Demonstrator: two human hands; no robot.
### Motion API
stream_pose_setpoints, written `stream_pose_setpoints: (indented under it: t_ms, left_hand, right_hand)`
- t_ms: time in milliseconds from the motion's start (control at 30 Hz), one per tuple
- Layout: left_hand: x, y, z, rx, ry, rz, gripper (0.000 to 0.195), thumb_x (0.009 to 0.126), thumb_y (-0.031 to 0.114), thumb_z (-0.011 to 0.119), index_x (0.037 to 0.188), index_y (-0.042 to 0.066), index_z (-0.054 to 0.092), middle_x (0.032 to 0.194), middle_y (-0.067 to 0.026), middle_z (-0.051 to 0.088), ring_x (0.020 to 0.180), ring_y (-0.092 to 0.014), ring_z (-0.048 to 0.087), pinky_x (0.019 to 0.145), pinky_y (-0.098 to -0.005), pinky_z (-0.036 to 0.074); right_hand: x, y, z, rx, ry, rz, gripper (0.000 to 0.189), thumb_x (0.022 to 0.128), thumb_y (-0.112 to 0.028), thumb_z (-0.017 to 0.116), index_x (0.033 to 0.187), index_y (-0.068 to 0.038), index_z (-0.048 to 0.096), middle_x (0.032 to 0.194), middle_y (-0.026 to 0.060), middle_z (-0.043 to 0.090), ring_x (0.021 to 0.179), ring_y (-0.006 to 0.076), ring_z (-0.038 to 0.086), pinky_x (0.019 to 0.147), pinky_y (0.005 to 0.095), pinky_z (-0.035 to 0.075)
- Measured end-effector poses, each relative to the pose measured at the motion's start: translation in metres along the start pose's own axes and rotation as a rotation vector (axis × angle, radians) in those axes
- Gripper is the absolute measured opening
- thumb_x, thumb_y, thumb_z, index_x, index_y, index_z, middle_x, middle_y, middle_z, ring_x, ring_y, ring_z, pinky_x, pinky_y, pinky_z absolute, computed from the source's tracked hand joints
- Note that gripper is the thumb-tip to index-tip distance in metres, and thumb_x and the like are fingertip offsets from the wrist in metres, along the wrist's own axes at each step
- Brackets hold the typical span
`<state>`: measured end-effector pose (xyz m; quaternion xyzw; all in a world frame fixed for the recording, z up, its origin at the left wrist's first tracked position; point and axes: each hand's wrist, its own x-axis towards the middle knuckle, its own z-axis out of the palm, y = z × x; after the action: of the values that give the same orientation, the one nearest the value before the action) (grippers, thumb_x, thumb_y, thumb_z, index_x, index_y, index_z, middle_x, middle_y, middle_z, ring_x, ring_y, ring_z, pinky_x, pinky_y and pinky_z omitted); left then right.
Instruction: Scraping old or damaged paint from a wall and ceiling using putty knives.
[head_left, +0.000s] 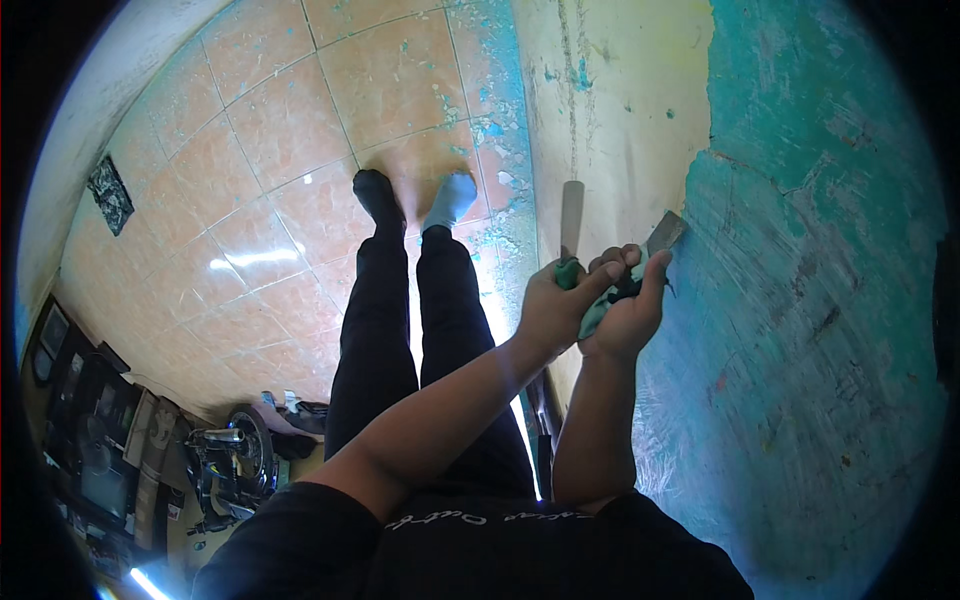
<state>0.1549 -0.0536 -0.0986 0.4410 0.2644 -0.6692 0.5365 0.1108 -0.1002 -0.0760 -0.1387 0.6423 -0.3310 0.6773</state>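
Observation:
My left hand (555, 307) is closed around the green handle of a putty knife (572, 217), whose long flat blade points away from me. Its thumb and fingers also touch a pale green piece (595, 319), a handle or a cloth, between my two hands. My right hand (622, 322) grips a scraper (666, 231) with a short, broad metal blade tilted towards the wall. Fingers hide most of this scraper's handle. Both hands are close together in front of the wall (795, 315), where turquoise paint borders a bare, pale plaster strip (630, 112).
Paint flakes (504, 178) lie on the tiled floor (262, 150) along the wall's foot. My feet (452, 196) are beside them. A motorcycle (240, 450) and a cabinet with a screen (105, 480) stand at lower left. A dark patterned item (111, 195) lies by the opposite wall.

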Motion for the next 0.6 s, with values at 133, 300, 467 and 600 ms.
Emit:
stream_pose_setpoints:
  t_ms: [133, 300, 467, 600]
  left_hand:
    - [-0.009, -0.010, -0.010, 0.148, 0.065, -0.034, 0.036, 0.075, 0.031, 0.074, 0.071, 0.003, 0.052, 0.067, -0.0019, 0.056, 0.059, -0.007, 0.053, 0.054, -0.0216, 0.045]
    - [0.006, 0.007, -0.001, 0.179, 0.061, 0.093, 0.037, 0.076, 0.032, 0.072, 0.068, 0.002, 0.052, 0.062, -0.0021, 0.055, 0.056, -0.007, 0.052, 0.053, -0.0214, 0.044]
    - [-0.013, 0.010, -0.008, 0.357, 0.087, 0.036, 0.036, 0.075, 0.031, 0.073, 0.074, 0.002, 0.053, 0.065, -0.0007, 0.056, 0.056, -0.006, 0.051, 0.050, -0.0209, 0.042]
    - [0.001, 0.020, -0.004, 0.197, 0.062, 0.093, 0.036, 0.075, 0.032, 0.073, 0.071, 0.004, 0.052, 0.062, 0.0003, 0.054, 0.055, -0.005, 0.050, 0.048, -0.0215, 0.040]
  right_hand:
    - [-0.008, 0.003, -0.009, 0.071, -0.021, 0.034, 0.039, 0.089, -0.049, 0.046, 0.076, -0.012, 0.045, 0.067, 0.0002, 0.047, 0.061, 0.0125, 0.044, 0.060, 0.0266, 0.039]
    - [0.010, -0.013, 0.029, 0.062, -0.083, 0.041, 0.036, 0.090, -0.046, 0.046, 0.078, -0.011, 0.045, 0.067, -0.0001, 0.046, 0.060, 0.0119, 0.045, 0.060, 0.0248, 0.039]
    - [-0.009, 0.002, -0.002, 0.191, -0.063, 0.068, 0.037, 0.090, -0.046, 0.047, 0.079, -0.011, 0.045, 0.068, 0.0011, 0.045, 0.063, 0.0130, 0.045, 0.063, 0.0286, 0.039]
    - [0.003, -0.003, 0.025, 0.115, -0.034, 0.047, 0.039, 0.088, -0.050, 0.047, 0.079, -0.012, 0.045, 0.068, 0.0008, 0.044, 0.063, 0.0135, 0.045, 0.063, 0.0291, 0.040]
